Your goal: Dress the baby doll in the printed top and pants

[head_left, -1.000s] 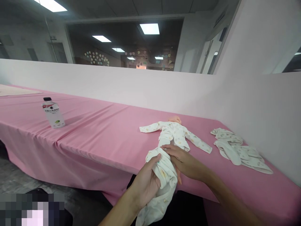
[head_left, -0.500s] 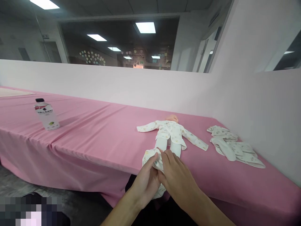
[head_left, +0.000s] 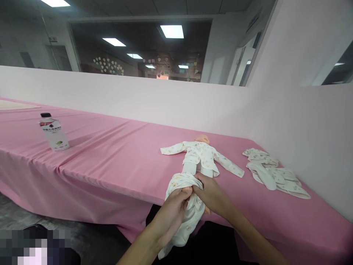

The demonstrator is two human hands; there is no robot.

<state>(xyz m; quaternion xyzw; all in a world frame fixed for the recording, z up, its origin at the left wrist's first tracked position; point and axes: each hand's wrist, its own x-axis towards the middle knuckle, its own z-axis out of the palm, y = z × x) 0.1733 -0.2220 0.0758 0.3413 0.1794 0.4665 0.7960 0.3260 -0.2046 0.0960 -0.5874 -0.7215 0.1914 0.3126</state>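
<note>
A baby doll (head_left: 202, 138) lies on its back on the pink-covered table, its legs toward me. It wears a white patterned shirt (head_left: 204, 154), sleeves spread wide. White covering shows on its thighs (head_left: 189, 168). Patterned baby pants (head_left: 189, 222) are bunched around its lower legs and hang past the table edge. My left hand (head_left: 172, 209) is closed on the pants' gathered fabric at the near side. With fingers pinched, my right hand (head_left: 211, 193) grips the waistband by the doll's other leg. A bit of a doll's foot (head_left: 207, 210) shows below my right hand.
More folded white baby clothes (head_left: 275, 173) lie at the right, near the wall. On the left a clear bottle with a black cap (head_left: 54, 134) stands on the pink cloth (head_left: 110, 154). A pale sheet (head_left: 16, 106) is at the far left. A wall with a window runs behind.
The pants have been opened out and drawn over to the doll's other leg. My right hand has shifted right, and one pant leg now hangs lower in front.
</note>
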